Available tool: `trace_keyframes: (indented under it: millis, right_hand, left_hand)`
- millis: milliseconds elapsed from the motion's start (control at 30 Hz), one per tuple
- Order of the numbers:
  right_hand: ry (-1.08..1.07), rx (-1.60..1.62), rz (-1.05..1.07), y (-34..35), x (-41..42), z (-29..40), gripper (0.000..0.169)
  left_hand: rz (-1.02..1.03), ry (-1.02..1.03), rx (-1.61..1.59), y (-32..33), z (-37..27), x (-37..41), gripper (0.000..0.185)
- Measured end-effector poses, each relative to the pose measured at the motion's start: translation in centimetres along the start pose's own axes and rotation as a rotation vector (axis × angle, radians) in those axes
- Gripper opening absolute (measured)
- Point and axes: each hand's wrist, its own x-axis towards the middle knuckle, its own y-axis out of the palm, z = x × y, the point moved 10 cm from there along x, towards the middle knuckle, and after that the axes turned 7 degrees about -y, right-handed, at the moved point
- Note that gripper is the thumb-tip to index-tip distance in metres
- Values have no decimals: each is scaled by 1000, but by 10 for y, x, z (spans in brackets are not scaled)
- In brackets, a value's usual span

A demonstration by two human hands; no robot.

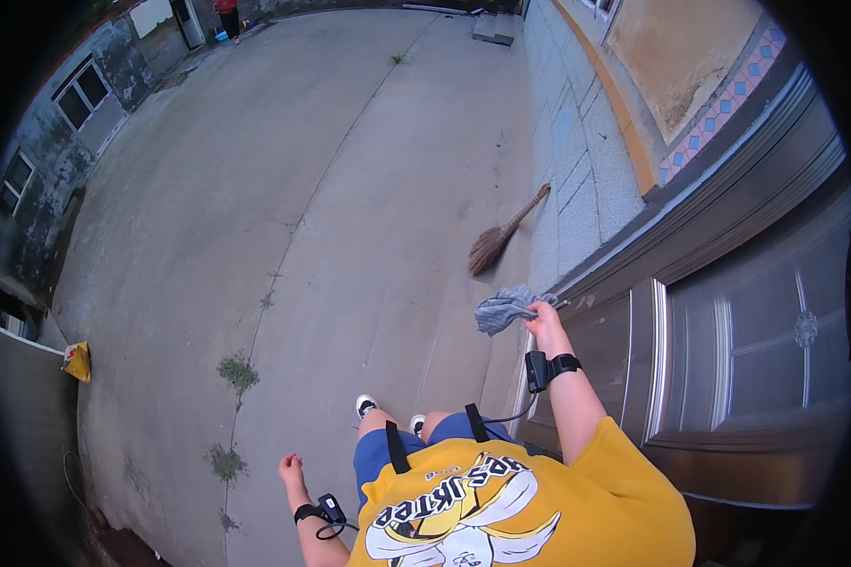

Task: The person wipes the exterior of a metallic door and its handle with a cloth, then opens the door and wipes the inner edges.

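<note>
A crumpled blue-grey striped cloth [503,310] hangs from my right hand [542,320], whose fingers are closed on its gathered end. That hand is beside the brown metal door frame, close to the outer wall; whether the cloth touches the frame cannot be told. Lower left, my left hand [291,464] is held out over the concrete, its fingers curled and nothing visible in them. Beyond the cloth, a straw broom [500,241] leans with its handle against the pale wall and its bristles on the ground.
A brown door with glass panels [759,354] stands on my right. Weeds [238,373] grow along a crack in the concrete yard [369,234]. A yellow bag [77,362] lies at the left edge. Far off, a person [228,18] stands near a doorway.
</note>
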Motion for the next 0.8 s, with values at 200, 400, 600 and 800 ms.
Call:
trace_keyframes:
  millis: [200,400,600,800]
  right_hand:
    - [-41,110,1,-26,51,-16,25]
    - [-34,246,-242,-113,79,-46,20]
    - [-130,112,-325,-91,78,-49,16]
    - [-64,-4,-415,-143,84,-49,12]
  left_hand:
    - [120,274,223,67,-162,117,23]
    - [306,183,355,125,-150,187,22]
    - [261,-296,466,18,-61,196,26]
    - [259,-344,608,43,-107,220,26]
